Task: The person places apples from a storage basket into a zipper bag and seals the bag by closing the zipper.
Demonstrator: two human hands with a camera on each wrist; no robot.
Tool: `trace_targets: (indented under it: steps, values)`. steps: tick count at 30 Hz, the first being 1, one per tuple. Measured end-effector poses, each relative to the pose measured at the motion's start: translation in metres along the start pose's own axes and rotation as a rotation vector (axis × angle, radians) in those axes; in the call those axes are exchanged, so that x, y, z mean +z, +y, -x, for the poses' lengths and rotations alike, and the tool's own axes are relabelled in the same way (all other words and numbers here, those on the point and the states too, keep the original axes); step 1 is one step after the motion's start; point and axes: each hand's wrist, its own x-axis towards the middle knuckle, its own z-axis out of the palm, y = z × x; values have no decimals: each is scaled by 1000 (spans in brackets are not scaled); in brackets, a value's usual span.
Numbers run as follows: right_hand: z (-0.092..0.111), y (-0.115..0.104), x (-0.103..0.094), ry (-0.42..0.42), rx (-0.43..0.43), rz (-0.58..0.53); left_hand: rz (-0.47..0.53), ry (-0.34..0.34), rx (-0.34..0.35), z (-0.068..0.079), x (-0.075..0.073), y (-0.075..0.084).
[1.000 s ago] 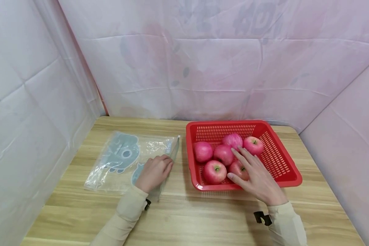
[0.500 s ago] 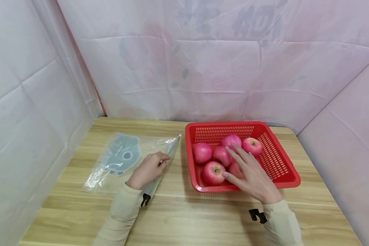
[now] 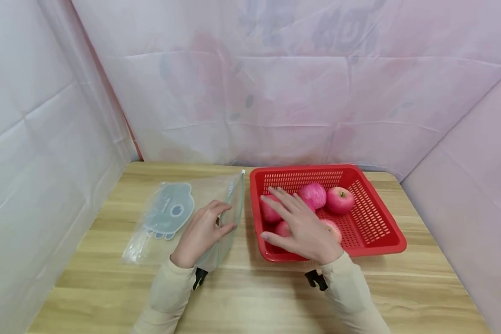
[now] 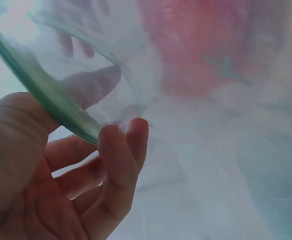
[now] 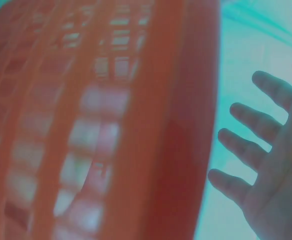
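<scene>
Taking all clock positions from the centre of the head view, I locate the clear plastic bag point(image 3: 206, 197) at 8 o'clock, lying on the wooden table point(image 3: 250, 306). A blue-grey cartoon figure point(image 3: 172, 211) is printed on it. The mouth of the bag faces 3 o'clock and stands partly parted; a white tab point(image 3: 243, 171) sits at its far corner.

My left hand point(image 3: 202, 232), at 7 o'clock, holds the near lip of the bag. In the left wrist view, I read the thumb inside the mouth, visible through the film, and the curled fingers outside, with the green rim between them.

I find the red basket point(image 3: 369, 215) at 4 o'clock, just beside the mouth of the bag. Several apples point(image 3: 340, 200) lie in it, mostly toward its 9 o'clock side; my right hand partly hides some.

My right hand point(image 3: 302, 227), between 4 and 5 o'clock, is wide, fingers spread, above the apples. I cannot tell whether it touches one. The right wrist view shows the slotted basket wall, blurred.

I note a cream sleeve point(image 3: 342, 292) on each arm and a pale printed cloth point(image 3: 292, 102) at 12 o'clock, behind the table.
</scene>
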Motion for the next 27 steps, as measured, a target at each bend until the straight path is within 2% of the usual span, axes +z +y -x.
trace_targets:
  steps: [9, 15, 20, 25, 27]
  values:
    - [-20, -19, 17, 0, -126, 0, -47, 85, 34, 1, -2, 11]
    - [-18, -20, 27, -2, -128, 22, -34, 93, 19, 6, 0, 15]
    - [-14, -15, 33, 1, -127, 24, -7, 124, -8, 8, -1, 13]
    - [-10, -10, 37, 19, -134, 38, 65, 178, -34, 10, -7, 7]
    - [-10, -9, 39, 27, -143, 51, 90, 223, -17, 10, -11, 5]
